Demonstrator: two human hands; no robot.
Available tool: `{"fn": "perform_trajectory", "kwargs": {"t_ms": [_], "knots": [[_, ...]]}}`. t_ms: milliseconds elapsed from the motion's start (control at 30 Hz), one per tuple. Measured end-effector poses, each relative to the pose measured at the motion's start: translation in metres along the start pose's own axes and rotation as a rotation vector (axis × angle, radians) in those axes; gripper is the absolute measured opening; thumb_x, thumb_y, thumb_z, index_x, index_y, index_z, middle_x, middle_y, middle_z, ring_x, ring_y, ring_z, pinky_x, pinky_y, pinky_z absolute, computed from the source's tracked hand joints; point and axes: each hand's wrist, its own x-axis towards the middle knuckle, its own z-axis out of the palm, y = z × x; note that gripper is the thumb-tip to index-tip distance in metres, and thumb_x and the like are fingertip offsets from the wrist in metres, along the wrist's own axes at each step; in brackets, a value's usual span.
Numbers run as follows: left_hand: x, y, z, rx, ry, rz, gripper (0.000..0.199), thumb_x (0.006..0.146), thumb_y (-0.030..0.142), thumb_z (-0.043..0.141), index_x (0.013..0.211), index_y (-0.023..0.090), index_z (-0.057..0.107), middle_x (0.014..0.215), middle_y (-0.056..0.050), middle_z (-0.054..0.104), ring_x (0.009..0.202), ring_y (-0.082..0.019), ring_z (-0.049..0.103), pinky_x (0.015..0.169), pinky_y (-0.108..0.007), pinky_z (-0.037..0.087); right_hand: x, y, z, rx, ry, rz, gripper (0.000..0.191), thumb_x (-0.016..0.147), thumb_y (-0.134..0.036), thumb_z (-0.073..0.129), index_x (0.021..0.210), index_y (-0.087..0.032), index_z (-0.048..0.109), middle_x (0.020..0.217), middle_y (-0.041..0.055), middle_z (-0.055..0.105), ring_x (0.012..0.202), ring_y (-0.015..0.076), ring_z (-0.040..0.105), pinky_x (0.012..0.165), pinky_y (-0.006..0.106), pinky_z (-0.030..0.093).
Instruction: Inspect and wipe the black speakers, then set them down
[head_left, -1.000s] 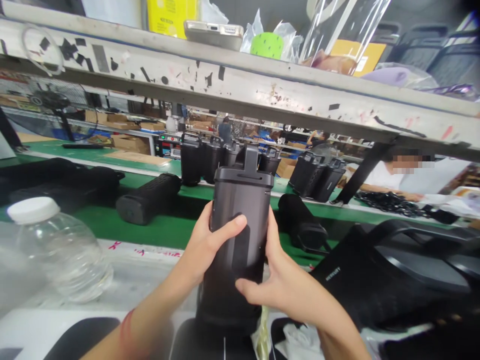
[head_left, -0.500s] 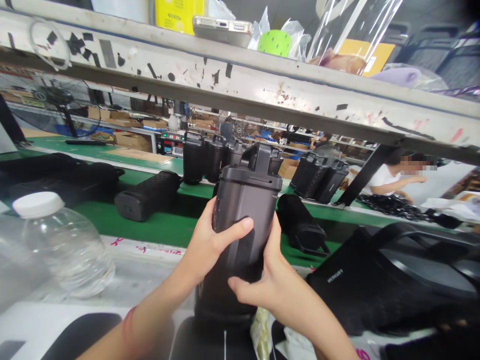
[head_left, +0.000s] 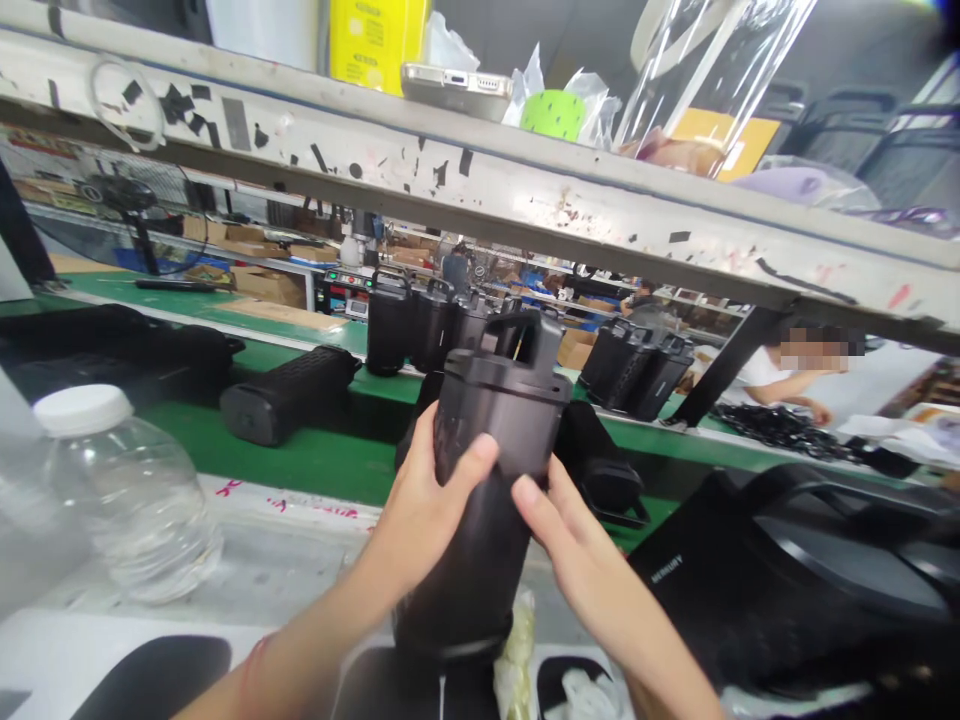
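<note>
A tall black canister [head_left: 487, 510] with a handled lid [head_left: 517, 355] stands slightly tilted in front of me, its base low over the white work surface. My left hand [head_left: 435, 490] wraps its left side, thumb lying across the front. On the right side my right hand [head_left: 570, 520] grips it, the thumb against the front face and the other fingers partly hidden behind. A wrapped yellowish packet [head_left: 516, 650] lies beside the canister's base. Dark flat pads [head_left: 360, 690] are under and next to it.
A clear bottle with a white cap [head_left: 127, 500] stands at left. More black canisters lie and stand on the green conveyor [head_left: 360, 440]. A large black case [head_left: 780, 570] fills the right. Overhead runs a shelf [head_left: 390, 150] carrying a phone [head_left: 457, 90]. A person [head_left: 780, 375] sits beyond, at right.
The canister has tipped a little, its lid shifting slightly right and down. My right thumb has moved up along the front of it, and the left hand keeps its hold.
</note>
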Motion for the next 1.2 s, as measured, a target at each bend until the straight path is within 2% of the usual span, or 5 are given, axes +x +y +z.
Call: {"fn": "perform_trajectory", "kwargs": {"t_ms": [200,300,433,800,1200], "knots": [[-0.029,0.01,0.002,0.268,-0.068,-0.087,0.081,0.092,0.072,0.034,0.159,0.035,0.009,0.168,0.002,0.016,0.155,-0.032,0.006,0.125,-0.053,0.001,0.022,0.012,-0.004,0.109,0.308,-0.119,0.094,0.072,-0.06,0.078,0.145,-0.016,0.037,0.142,0.0147,0.055,0.126,0.0333,0.055,0.112,0.047,0.042],[-0.029,0.019,-0.006,0.292,-0.09,-0.018,0.064,0.091,0.07,0.042,0.151,0.05,0.031,0.159,0.006,0.037,0.149,-0.034,0.025,0.123,-0.054,0.012,0.022,0.009,-0.014,0.292,0.293,-0.154,0.068,0.074,-0.058,0.073,0.126,-0.018,0.056,0.124,0.0114,0.068,0.117,0.0351,0.062,0.103,0.047,0.05],[-0.012,0.02,-0.011,0.148,-0.025,0.073,0.067,0.08,0.068,0.064,0.137,0.034,0.057,0.126,-0.008,0.063,0.116,-0.032,0.056,0.101,-0.044,0.042,0.013,0.003,-0.015,0.5,0.219,-0.005,0.065,0.079,-0.066,0.06,0.122,-0.017,0.066,0.112,0.0112,0.074,0.115,0.0369,0.065,0.096,0.05,0.055],[-0.003,0.017,-0.008,-0.3,-0.205,-0.325,0.064,0.082,0.062,0.068,0.132,0.022,0.06,0.123,-0.009,0.071,0.114,-0.031,0.065,0.098,-0.039,0.05,0.019,0.011,0.003,0.465,0.161,0.099,0.063,0.08,-0.065,0.066,0.119,-0.016,0.07,0.111,0.0093,0.074,0.114,0.0317,0.065,0.1,0.042,0.053],[0.0,0.002,-0.011,-0.198,-0.298,0.17,0.072,0.075,0.058,0.077,0.133,0.024,0.051,0.138,-0.008,0.061,0.123,-0.03,0.06,0.102,-0.034,0.05,0.013,0.02,0.006,0.221,0.146,-0.329,0.07,0.07,-0.064,0.08,0.124,-0.023,0.061,0.12,0.0092,0.07,0.11,0.0273,0.066,0.094,0.036,0.055]]}}
